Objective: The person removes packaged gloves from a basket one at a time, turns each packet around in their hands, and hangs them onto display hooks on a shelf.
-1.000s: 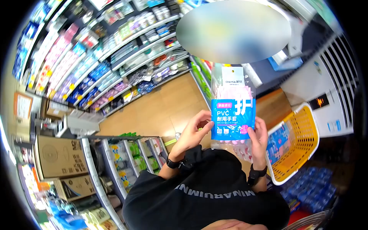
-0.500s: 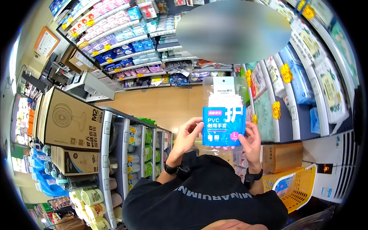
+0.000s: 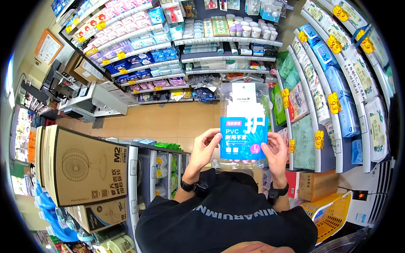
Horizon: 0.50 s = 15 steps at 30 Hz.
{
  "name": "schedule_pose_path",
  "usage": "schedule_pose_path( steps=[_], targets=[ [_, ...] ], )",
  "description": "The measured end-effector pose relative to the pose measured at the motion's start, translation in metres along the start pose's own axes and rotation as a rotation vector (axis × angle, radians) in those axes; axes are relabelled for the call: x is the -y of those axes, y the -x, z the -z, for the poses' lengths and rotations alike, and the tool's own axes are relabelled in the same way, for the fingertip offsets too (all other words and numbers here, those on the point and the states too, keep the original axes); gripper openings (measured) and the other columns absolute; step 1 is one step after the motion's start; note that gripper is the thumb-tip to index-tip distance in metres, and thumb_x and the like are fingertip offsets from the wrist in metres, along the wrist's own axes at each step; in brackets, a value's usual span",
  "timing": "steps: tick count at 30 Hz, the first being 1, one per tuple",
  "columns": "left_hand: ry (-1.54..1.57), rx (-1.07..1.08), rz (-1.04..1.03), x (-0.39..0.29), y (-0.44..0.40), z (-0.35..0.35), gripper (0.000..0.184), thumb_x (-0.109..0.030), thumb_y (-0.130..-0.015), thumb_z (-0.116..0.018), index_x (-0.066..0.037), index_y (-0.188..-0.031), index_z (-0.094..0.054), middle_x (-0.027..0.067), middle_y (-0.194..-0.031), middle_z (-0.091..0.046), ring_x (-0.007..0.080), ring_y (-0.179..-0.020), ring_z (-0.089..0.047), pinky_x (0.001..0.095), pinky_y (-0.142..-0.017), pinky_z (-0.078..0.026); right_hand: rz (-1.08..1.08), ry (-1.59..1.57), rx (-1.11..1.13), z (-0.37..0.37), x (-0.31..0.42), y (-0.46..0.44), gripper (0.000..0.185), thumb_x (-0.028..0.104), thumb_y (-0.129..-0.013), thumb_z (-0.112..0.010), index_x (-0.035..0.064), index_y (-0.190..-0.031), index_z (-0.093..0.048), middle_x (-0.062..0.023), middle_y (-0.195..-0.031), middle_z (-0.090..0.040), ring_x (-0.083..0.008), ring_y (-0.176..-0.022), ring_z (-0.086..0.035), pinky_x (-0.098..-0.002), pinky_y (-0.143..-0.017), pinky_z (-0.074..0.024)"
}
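Left hand [image 3: 206, 146] has thumb and fingers closed on the left edge of the pack [image 3: 243, 130], while the right hand [image 3: 276, 148] pinches its lower right edge, thumb laid over the front. Blue and clear (PVC is printed on it, with an L in a pink circle), the pack is held up before the person's black shirt [image 3: 228, 211], its printed side facing the camera. Dark wristbands [image 3: 277, 193] sit below the pack to either side. Beyond the pack, shelves [image 3: 228, 41] carry white-lidded tubs [image 3: 256, 32]; tan floor [image 3: 164, 120] shows to the pack's left. Yellow price tags [image 3: 334, 102] hang right of the pack. Low to the pack's right are a carton [image 3: 320, 185] and a yellow basket [image 3: 335, 217]. Well left of the pack is a fan box [image 3: 84, 168].
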<state>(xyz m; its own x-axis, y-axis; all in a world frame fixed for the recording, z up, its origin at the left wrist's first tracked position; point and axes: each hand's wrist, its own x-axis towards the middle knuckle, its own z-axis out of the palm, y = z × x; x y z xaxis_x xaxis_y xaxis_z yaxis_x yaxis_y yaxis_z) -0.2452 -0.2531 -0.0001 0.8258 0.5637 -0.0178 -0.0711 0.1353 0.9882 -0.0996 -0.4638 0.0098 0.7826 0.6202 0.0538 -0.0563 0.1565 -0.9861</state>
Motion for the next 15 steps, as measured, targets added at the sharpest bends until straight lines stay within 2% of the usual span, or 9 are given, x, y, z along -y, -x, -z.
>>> schedule_pose_path(
  steps=[4,11,15],
  targets=[
    [0.032,0.024,0.023,0.002,-0.012,0.014,0.027,-0.015,-0.102,-0.059,0.002,-0.122,-0.066,0.0033,-0.097,-0.070,0.0072,-0.084,-0.060,0.0236,-0.075,-0.049,-0.013,-0.002,-0.034,-0.010,-0.004,-0.011,0.038,-0.002,-0.092,-0.066,-0.0029,-0.126,-0.050,-0.0112,-0.112,-0.064,-0.0140,-0.102,-0.062,-0.0284,-0.092,-0.0495],
    [0.075,0.009,0.032,0.001,-0.024,0.021,0.028,-0.014,-0.102,-0.059,0.003,-0.123,-0.066,0.0048,-0.099,-0.071,0.0084,-0.084,-0.061,0.0245,-0.076,-0.050,0.004,-0.017,-0.065,-0.019,-0.004,-0.030,0.054,-0.005,-0.088,-0.069,0.0015,-0.135,-0.042,-0.0119,-0.117,-0.058,-0.0148,-0.103,-0.060,-0.0289,-0.091,-0.0486],
    [0.174,0.047,0.067,-0.004,-0.026,0.022,0.027,-0.013,-0.099,-0.063,0.002,-0.122,-0.066,0.0061,-0.102,-0.071,0.0097,-0.087,-0.062,0.0263,-0.077,-0.051,-0.005,-0.016,0.011,-0.015,-0.016,-0.041,0.045,-0.004,-0.086,-0.072,0.0023,-0.123,-0.048,-0.0115,-0.118,-0.058,-0.0149,-0.104,-0.060,-0.0290,-0.091,-0.0482]
  ],
)
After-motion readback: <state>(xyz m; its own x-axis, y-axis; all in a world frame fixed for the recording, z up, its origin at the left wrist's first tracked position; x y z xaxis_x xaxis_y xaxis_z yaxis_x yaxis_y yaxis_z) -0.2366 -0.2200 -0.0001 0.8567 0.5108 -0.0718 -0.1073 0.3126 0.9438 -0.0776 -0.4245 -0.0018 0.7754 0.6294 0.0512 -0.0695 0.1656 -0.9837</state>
